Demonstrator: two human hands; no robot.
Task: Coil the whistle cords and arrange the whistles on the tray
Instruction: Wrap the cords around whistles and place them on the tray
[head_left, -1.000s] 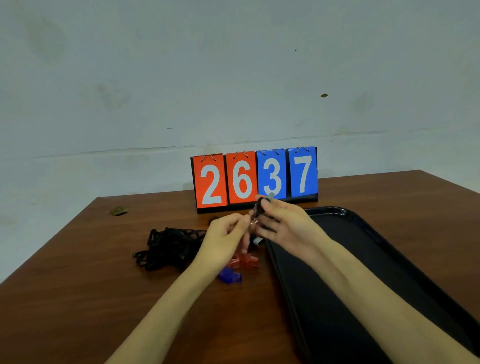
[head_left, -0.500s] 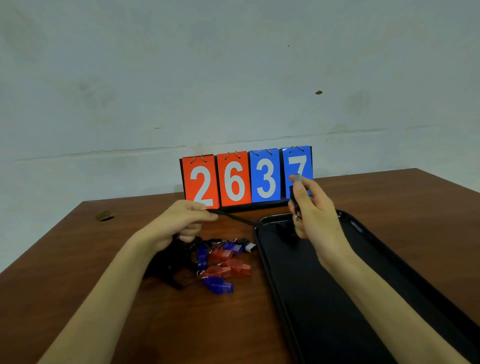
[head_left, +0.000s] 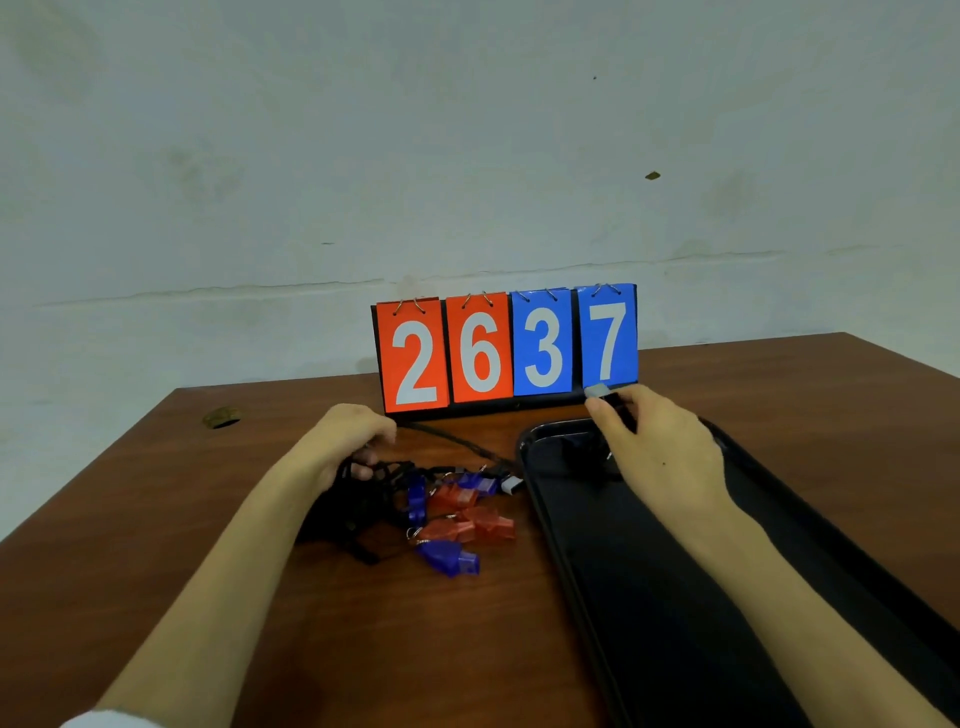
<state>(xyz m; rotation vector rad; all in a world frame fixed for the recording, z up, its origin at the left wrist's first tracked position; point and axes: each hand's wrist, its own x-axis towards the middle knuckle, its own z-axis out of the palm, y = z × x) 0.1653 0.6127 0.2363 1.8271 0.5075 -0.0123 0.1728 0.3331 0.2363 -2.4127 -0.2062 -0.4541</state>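
Right hand (head_left: 660, 457) with whistle (head_left: 605, 395) over far tray (head_left: 525, 441) edge

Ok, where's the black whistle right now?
Head view, right of centre: the right hand pinches the black whistle above the tray, far corner, just before the scoreboard.

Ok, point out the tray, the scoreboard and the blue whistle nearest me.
tray (head_left: 665, 613), head view, bare floor near its left rim.
scoreboard (head_left: 506, 349), head view, centre, where orange and blue cards meet.
nearest blue whistle (head_left: 449, 558), head view, middle of its body.
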